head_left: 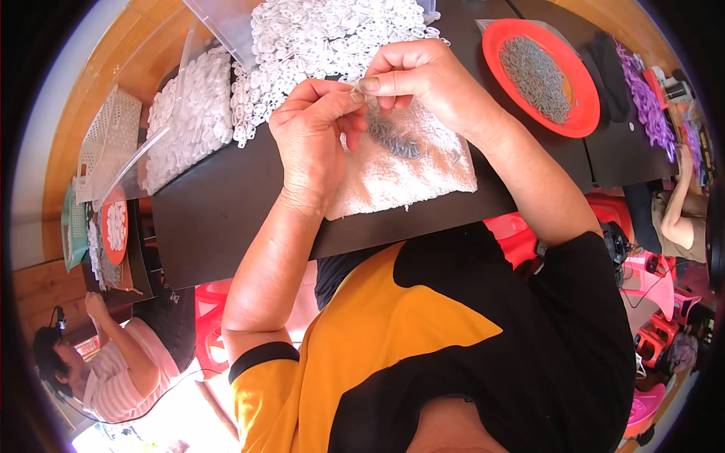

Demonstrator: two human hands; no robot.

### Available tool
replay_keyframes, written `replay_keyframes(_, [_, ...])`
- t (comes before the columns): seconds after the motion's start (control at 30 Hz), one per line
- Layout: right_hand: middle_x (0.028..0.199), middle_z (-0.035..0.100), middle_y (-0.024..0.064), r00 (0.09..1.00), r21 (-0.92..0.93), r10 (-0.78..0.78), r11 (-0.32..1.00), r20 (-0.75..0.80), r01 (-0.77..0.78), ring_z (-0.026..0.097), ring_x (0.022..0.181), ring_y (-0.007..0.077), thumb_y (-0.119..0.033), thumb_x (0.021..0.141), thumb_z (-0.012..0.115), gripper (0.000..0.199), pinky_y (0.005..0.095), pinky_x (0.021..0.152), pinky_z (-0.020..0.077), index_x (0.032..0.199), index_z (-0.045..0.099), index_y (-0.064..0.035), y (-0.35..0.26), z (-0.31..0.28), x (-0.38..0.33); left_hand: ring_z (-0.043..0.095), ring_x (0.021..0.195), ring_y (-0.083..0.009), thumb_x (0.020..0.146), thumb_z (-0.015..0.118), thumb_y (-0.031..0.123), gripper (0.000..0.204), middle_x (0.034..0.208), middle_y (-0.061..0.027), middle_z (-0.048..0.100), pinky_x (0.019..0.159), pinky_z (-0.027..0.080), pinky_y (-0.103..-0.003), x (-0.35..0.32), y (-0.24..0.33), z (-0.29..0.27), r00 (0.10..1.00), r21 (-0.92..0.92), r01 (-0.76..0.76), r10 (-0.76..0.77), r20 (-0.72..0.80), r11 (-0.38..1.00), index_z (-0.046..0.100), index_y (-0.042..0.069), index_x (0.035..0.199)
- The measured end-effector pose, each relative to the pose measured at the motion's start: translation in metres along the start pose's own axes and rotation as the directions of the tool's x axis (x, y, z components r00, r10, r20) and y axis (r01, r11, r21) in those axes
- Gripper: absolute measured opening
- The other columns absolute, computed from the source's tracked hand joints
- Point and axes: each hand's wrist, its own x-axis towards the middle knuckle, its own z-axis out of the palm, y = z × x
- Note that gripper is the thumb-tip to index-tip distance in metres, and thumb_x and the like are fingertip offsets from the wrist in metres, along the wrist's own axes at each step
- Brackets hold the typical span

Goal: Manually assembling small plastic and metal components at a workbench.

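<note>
Looks like mid-assembly here: left hand [311, 140] and right hand [423, 79] both pinch one small clear plastic piece [362, 84] above the white towel [411, 170] on the dark bench [219, 219], so I'd guess steady fingertip alignment comes next.

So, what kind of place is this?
Probably a small hand-assembly workshop: heaps of white plastic parts on a dark table, a red plate of small grey metal pieces, and another person at a similar table.
</note>
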Motion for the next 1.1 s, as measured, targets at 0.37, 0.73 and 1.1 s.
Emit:
replay_keyframes(0.37, [0.064, 0.062, 0.0028, 0.989, 0.115, 0.059, 0.99, 0.137, -0.075, 0.059, 0.059, 0.01, -0.022, 0.085, 0.071, 0.02, 0.0219, 0.057, 0.0437, 0.079, 0.069, -0.0029, 0.0, -0.02, 0.002, 0.063, 0.071, -0.0111, 0.079, 0.073, -0.005, 0.029, 0.085, -0.0086, 0.067, 0.052, 0.045, -0.021, -0.004, -0.003, 0.007, 0.959, 0.129, -0.214, 0.183, 0.214, 0.968, 0.061, -0.003, 0.105])
replay_keyframes(0.73, [0.063, 0.063, 0.0044, 0.985, 0.129, 0.065, 0.988, 0.163, -0.086, 0.061, 0.059, 0.0105, -0.026, 0.088, 0.068, 0.025, 0.0219, 0.056, 0.0436, 0.081, 0.069, -0.0023, -0.004, -0.016, -0.002, 0.061, 0.073, -0.0067, 0.077, 0.076, -0.005, 0.029, 0.084, -0.0042, 0.067, 0.06, 0.049, -0.019, -0.009, -0.005, 0.004, 0.912, 0.347, -0.397, 0.322, 0.255, 0.85, 0.061, 0.0, 0.102])
replay_keyframes(1.1, [0.063, 0.063, 0.005, 0.978, 0.174, 0.081, 0.978, 0.193, -0.115, 0.061, 0.058, 0.0106, -0.024, 0.09, 0.066, 0.025, 0.0216, 0.055, 0.0437, 0.082, 0.068, -0.0009, -0.012, -0.01, -0.01, 0.061, 0.07, -0.006, 0.075, 0.08, 0.0, 0.029, 0.08, -0.0027, 0.066, 0.063, 0.052, -0.02, -0.011, -0.007, 0.0, 0.828, 0.347, -0.556, 0.464, 0.315, 0.756, 0.062, 0.0, 0.098])
